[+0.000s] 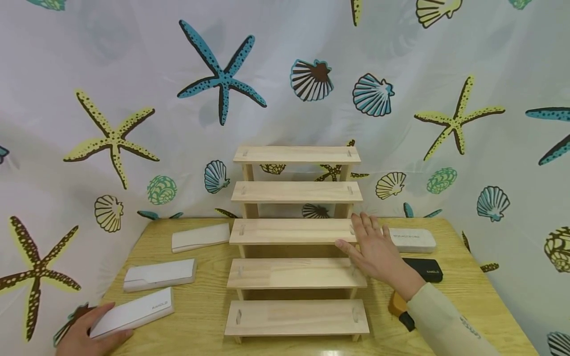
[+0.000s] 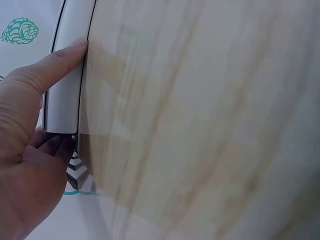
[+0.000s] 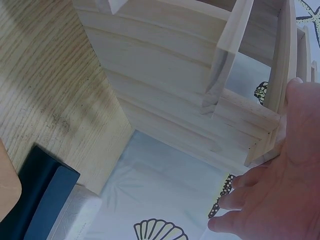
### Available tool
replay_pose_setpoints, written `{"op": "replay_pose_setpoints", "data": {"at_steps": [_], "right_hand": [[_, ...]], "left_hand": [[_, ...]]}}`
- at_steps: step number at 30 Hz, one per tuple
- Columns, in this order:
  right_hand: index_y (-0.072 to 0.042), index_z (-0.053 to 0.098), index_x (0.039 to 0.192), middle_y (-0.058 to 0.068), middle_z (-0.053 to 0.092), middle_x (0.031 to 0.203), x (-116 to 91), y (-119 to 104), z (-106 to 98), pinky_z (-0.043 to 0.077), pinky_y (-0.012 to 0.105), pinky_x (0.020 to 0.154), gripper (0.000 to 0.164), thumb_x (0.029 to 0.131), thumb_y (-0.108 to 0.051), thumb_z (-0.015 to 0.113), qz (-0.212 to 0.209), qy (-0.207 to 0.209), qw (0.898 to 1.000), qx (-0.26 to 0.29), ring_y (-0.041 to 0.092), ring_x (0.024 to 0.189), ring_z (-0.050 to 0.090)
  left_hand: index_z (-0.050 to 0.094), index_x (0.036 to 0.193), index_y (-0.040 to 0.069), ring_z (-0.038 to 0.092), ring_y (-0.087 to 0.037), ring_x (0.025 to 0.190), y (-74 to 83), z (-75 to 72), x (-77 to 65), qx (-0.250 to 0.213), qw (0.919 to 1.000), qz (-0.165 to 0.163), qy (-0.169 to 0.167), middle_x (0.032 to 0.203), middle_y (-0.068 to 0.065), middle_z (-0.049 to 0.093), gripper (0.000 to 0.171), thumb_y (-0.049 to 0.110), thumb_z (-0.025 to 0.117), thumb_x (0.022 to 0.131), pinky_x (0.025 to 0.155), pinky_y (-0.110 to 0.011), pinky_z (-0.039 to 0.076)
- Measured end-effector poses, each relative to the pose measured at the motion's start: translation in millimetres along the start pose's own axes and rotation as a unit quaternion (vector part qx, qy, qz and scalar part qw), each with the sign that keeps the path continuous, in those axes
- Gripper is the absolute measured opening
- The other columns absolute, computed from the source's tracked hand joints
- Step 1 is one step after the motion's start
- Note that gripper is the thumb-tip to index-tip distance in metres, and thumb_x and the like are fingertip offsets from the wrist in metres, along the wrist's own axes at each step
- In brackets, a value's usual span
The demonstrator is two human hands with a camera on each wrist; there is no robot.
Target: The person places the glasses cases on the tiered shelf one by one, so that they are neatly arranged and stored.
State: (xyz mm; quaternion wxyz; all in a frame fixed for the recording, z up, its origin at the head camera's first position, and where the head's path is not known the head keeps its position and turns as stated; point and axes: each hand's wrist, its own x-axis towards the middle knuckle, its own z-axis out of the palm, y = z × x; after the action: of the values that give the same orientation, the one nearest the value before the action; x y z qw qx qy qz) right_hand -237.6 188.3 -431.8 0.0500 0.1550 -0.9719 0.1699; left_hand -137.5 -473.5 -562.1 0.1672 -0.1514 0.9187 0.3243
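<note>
Left hand (image 1: 91, 332) pinches outer end of nearest white case (image 1: 135, 311), left of rack (image 1: 297, 317). Right hand (image 1: 378, 252): fingers extended, at middle tier (image 1: 289, 231). Case probably light, stiff, smooth; hold across long edges.

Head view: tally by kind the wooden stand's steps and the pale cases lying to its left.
Wooden steps: 5
Pale cases: 3
Total: 8

Left hand (image 1: 80, 337) grips; right hand (image 1: 375, 251) is outstretched.
</note>
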Motion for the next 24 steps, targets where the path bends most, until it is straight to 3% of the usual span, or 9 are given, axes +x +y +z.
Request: {"op": "replay_pose_setpoints", "data": {"at_steps": [5, 12, 19, 24], "right_hand": [[0.004, 0.023, 0.165, 0.032, 0.024, 0.170, 0.3, -0.1, -0.2, 0.017, 0.076, 0.122, 0.091, 0.107, -0.061, 0.047, -0.002, 0.000, 1.000, 0.000, 0.055, 0.158, 0.021], [0.004, 0.022, 0.166, 0.032, 0.024, 0.170, 1.1, 0.2, 0.1, 0.019, 0.076, 0.122, 0.091, 0.107, -0.062, 0.047, -0.001, 0.000, 1.000, 0.000, 0.054, 0.158, 0.021], [0.004, 0.022, 0.165, 0.033, 0.023, 0.170, 0.6, 0.7, 0.2, 0.018, 0.076, 0.122, 0.090, 0.108, -0.061, 0.047, -0.005, -0.001, 1.000, 0.005, 0.055, 0.158, 0.020], [0.004, 0.023, 0.165, 0.034, 0.024, 0.169, -0.1, 0.6, -0.9, 0.019, 0.076, 0.122, 0.089, 0.108, -0.059, 0.048, -0.009, 0.002, 1.000, 0.006, 0.055, 0.157, 0.020]], "left_hand": [[0.016, 0.165, -0.005, 0.031, -0.066, 0.140, -1.1, -0.9, 0.7, 0.036, 0.9994, 0.004, -0.004, 0.160, -0.046, 0.020, 0.120, 0.071, 0.071, 0.090, 0.108, -0.073, 0.041], [0.033, 0.157, -0.009, 0.048, -0.060, 0.131, 0.9, -1.3, 0.6, 0.064, 0.9979, 0.009, 0.007, 0.153, -0.045, 0.036, 0.115, 0.072, 0.073, 0.086, 0.099, -0.064, 0.050], [0.036, 0.156, -0.009, 0.047, -0.062, 0.129, 0.4, -3.9, 1.6, 0.098, 0.9952, 0.002, -0.001, 0.151, -0.046, 0.037, 0.117, 0.075, 0.073, 0.085, 0.098, -0.067, 0.049], [0.038, 0.155, -0.009, 0.058, -0.052, 0.120, -3.0, -7.1, 3.9, 0.081, 0.9967, -0.002, -0.002, 0.145, -0.044, 0.045, 0.114, 0.072, 0.076, 0.084, 0.092, -0.059, 0.053]]}}
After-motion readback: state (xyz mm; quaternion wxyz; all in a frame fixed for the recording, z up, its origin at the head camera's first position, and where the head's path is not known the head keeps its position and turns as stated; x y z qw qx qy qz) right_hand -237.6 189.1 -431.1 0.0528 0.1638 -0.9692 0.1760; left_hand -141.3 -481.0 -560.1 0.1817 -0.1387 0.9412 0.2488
